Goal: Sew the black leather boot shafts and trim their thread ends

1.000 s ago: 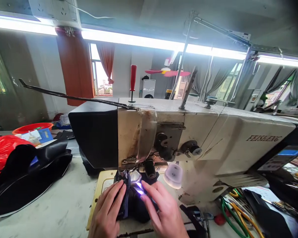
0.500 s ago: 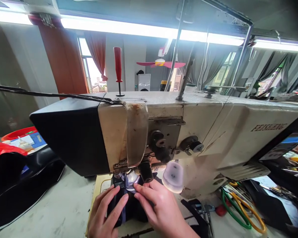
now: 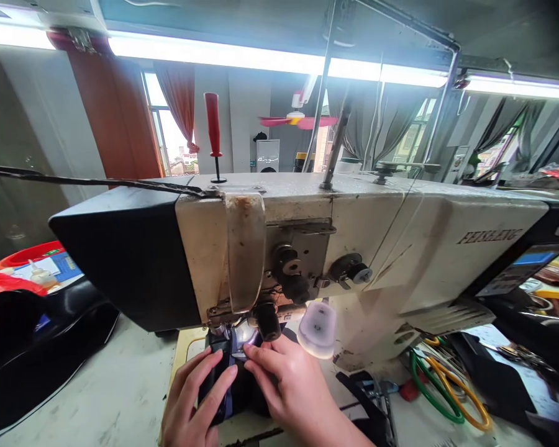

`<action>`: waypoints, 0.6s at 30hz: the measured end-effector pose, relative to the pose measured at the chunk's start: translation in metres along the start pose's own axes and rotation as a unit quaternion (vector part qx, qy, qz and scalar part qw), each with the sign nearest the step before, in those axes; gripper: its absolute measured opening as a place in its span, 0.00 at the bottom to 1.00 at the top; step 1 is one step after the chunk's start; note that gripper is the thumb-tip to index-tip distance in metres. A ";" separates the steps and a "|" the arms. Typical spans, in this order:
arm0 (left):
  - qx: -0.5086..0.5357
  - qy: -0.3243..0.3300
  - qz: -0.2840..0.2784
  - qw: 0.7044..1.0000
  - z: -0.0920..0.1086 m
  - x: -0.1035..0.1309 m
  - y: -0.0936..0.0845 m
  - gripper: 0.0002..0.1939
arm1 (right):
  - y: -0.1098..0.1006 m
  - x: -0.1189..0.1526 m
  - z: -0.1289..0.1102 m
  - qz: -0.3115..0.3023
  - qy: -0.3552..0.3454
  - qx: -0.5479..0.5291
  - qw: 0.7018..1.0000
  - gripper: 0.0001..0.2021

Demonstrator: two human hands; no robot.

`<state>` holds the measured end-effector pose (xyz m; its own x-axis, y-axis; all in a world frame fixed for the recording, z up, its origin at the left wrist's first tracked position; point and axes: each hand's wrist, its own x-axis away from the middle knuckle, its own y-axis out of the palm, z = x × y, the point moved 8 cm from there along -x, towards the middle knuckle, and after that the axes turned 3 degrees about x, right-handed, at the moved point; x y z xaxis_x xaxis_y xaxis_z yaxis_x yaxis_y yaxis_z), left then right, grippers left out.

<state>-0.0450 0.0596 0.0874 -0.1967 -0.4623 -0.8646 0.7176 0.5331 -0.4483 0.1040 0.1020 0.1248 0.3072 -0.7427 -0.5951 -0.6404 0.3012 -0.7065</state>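
Note:
Under the needle area of a white sewing machine (image 3: pixel 289 205) lies a black piece of material (image 3: pixel 220 347) with a dark purple-blue strip (image 3: pixel 233 341) along it. My left hand (image 3: pixel 193 394) rests on the left side of this piece, fingers spread and pressing it down. Just right of the strip, my right hand (image 3: pixel 286 379) has thumb and forefinger pinched together beside a shiny, pale part. What lies between those fingertips is too small to make out. The presser area is partly hidden by a black knob (image 3: pixel 266 320).
A glowing lamp (image 3: pixel 317 329) hangs close to my right hand. Green-handled scissors (image 3: pixel 435 391) and yellow-handled ones (image 3: pixel 466 397) lie at right. Black sheet material (image 3: pixel 41 372) covers the left of the table, near a red basin (image 3: pixel 32 251). A red-handled screwdriver (image 3: pixel 213 127) stands on the machine.
The view has shifted slightly, so the machine appears a little further left. Both hands keep nearly the same place on the black piece, with the right still pinching.

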 end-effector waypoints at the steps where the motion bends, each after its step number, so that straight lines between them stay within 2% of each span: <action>1: 0.002 0.004 0.002 1.000 0.001 0.000 0.000 0.35 | 0.000 0.000 0.000 0.001 -0.001 0.005 1.000 0.11; 11: -0.011 0.014 0.001 1.000 0.005 -0.005 -0.001 0.31 | 0.001 0.002 -0.008 0.024 -0.016 0.051 0.998 0.11; 18: -0.040 0.025 0.054 0.997 0.009 -0.011 -0.003 0.21 | 0.010 0.007 -0.003 0.020 -0.066 0.097 0.993 0.10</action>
<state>-0.0388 0.0565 0.1003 -0.1549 -0.3645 -0.9182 0.6809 0.6341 -0.3665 0.0977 0.0982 0.1142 0.3825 -0.6471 -0.6595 -0.5105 0.4469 -0.7346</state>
